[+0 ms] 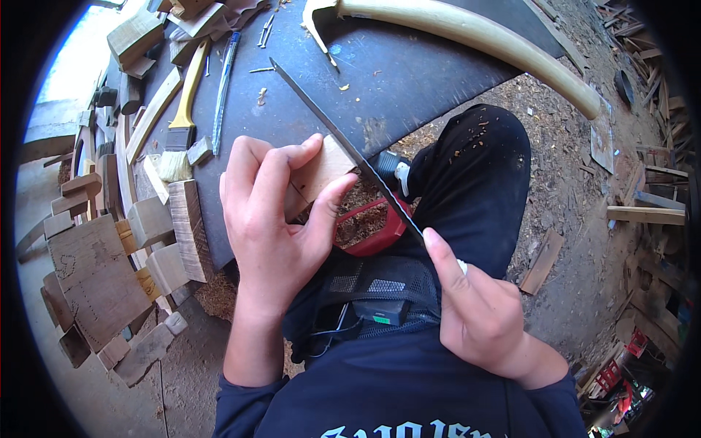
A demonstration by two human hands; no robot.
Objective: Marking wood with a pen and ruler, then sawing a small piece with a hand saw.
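Note:
My left hand [274,212] presses a small light wooden block [321,171] down at the edge of a dark workbench [409,73], fingers spread over its top and thumb against its side. My right hand [475,306] grips the handle of a thin hand saw [328,124], index finger stretched along it. The saw's long blade runs diagonally up-left across the bench and lies against the block's right edge. Below the block sits a red tool [372,233] with sawdust in it.
A curved pale wooden piece [496,40] lies across the bench's far side. A yellow-handled brush [182,109], a blue-green pencil-like tool [223,87] and nails rest on the left. Several wood blocks [157,219] pile up at left. Sawdust and planks [544,259] cover the ground at right.

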